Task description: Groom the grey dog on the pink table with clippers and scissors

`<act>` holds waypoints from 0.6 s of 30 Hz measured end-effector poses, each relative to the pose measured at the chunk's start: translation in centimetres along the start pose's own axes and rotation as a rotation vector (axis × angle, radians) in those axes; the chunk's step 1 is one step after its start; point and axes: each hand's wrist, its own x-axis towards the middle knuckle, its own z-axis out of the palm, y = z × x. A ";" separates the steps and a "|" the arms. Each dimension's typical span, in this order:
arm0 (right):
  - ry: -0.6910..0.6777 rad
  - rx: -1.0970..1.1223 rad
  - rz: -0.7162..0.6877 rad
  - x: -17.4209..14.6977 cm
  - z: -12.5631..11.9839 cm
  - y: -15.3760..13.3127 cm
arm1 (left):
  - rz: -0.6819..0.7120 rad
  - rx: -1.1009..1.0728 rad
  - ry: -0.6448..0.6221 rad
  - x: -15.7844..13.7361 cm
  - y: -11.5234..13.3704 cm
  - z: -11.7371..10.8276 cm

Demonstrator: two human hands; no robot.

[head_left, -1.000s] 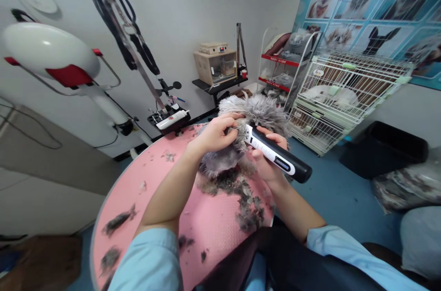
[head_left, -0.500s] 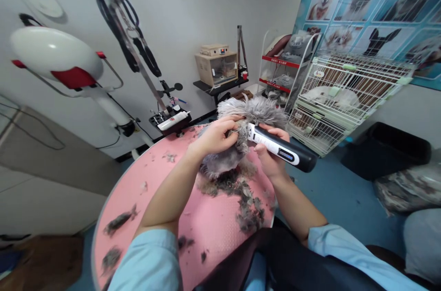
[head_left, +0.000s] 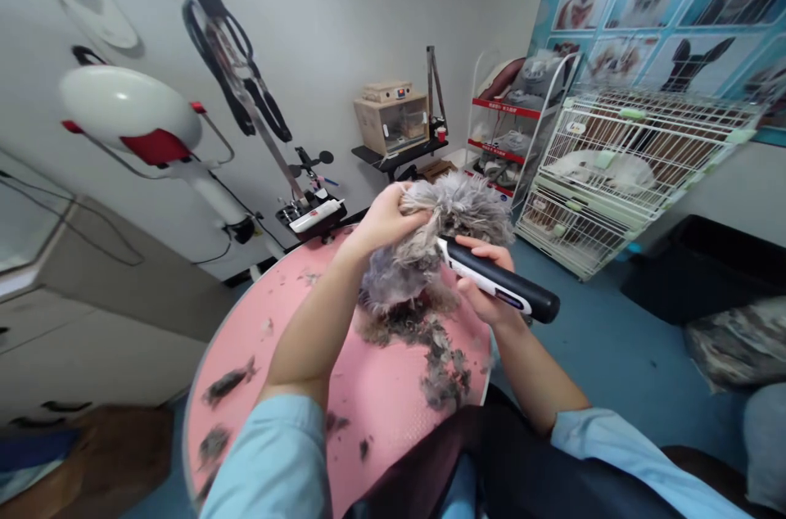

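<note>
A grey dog [head_left: 393, 277] is on a round pink grooming table [head_left: 386, 396]. Its body is trimmed short, while the fur on its head [head_left: 467, 200] is long and shaggy. My left hand [head_left: 390, 220] grips the dog at the side of the head, thumb and fingers in the long fur. In my right hand [head_left: 488, 302] is a black and white hair clipper [head_left: 509, 286], its blade end against the fur just below my left hand. The blade tip is partly hidden in the fur. Cut fur [head_left: 443, 363] lies heaped beside the dog.
Loose tufts [head_left: 228, 382] are scattered on the table's left. Behind it stand a tool holder [head_left: 316, 214] and a metal post with a strap [head_left: 237, 65]. A white dryer [head_left: 132, 110] is at the left; a wire cage [head_left: 614, 175] with a white animal stands right.
My left hand has shifted up and back on the dog's head, exposing more long fur. The clipper has tipped and dropped slightly, its front now less visible. The whole view has shifted a little.
</note>
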 end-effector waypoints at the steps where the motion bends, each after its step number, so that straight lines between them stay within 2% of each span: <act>1: 0.091 -0.002 -0.010 0.1 0.2 0.0 | -0.012 -0.069 -0.081 0.9 0.0 0.3; 3: 0.203 -0.010 0.009 0.4 0.5 -0.1 | -0.001 -0.167 -0.145 2.5 0.0 0.3; 4: 0.203 -0.012 0.037 0.6 0.6 -0.1 | 0.019 -0.180 -0.145 3.2 0.2 0.1; 8: 0.041 -0.008 0.139 1.7 0.8 0.0 | 0.055 -0.097 -0.210 5.5 1.3 -1.5; 12: 0.038 0.009 0.154 2.7 1.1 0.1 | 0.043 0.005 -0.244 6.9 2.2 -2.5; 13: 0.003 0.015 0.159 2.9 1.1 0.2 | 0.048 0.017 -0.242 6.9 2.2 -2.5; 15: -0.149 0.017 0.142 3.1 0.9 0.1 | 0.062 0.023 -0.243 6.8 2.1 -2.4; 17: -0.312 -0.004 0.084 2.8 0.3 0.0 | 0.067 0.024 -0.243 6.5 1.8 -2.3; 18: -0.342 -0.016 0.056 2.4 -0.1 0.0 | 0.065 0.029 -0.242 6.3 1.7 -2.2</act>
